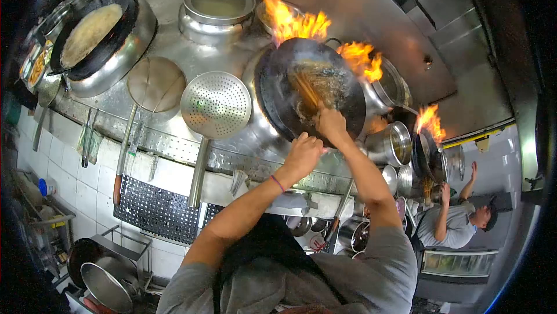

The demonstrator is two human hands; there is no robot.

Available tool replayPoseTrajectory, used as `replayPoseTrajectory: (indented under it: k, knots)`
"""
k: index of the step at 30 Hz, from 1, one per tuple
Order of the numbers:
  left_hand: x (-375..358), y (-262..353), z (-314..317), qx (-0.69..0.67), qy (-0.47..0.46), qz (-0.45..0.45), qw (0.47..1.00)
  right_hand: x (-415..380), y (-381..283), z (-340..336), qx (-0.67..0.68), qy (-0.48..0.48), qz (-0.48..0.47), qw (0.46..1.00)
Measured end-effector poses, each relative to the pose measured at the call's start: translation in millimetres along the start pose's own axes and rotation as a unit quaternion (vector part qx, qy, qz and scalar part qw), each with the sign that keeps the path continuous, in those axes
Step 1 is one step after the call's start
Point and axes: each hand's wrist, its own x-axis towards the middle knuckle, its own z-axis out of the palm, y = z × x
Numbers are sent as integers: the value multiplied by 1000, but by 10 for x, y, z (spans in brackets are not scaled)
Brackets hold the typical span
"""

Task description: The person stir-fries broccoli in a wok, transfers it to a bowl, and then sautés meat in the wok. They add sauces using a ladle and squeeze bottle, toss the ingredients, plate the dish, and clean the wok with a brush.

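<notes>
A black wok (272, 93) sits tilted on the burner ahead of me, wet and steaming inside. My right hand (331, 124) is closed around a bamboo wok brush (307, 89), its bristles against the wok's inner surface. My left hand (305, 154) grips the wok at its near edge, fingers curled; the exact part it holds is hidden. Flames (296, 21) rise behind the wok's far rim. To the left of the wok, a perforated strainer ladle (216, 105) lies with its handle toward me.
A round mesh strainer (155, 84) lies farther left, near a wok of frothy liquid (90, 35). A steel pot (219, 4) stands at the back. On the right, a metal pot (390, 144) neighbours another flaming wok (426, 154), where a co-worker (455, 224) stands.
</notes>
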Motion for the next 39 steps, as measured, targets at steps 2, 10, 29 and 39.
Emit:
replayPoseTrajectory:
  k: [2,10,29,39]
  knots:
    - [32,-5,9,4,11,6,1000,111,179,78,-55,-12,-15,998]
    - [22,-40,64,10,18,7,1000,28,128,95,-54,-6,-18,998]
    - [32,-19,44,13,5,2,1000,343,-15,197,106,32,-8,994]
    - [31,8,54,22,-1,-26,999,-112,741,-635,-145,-139,-10,979]
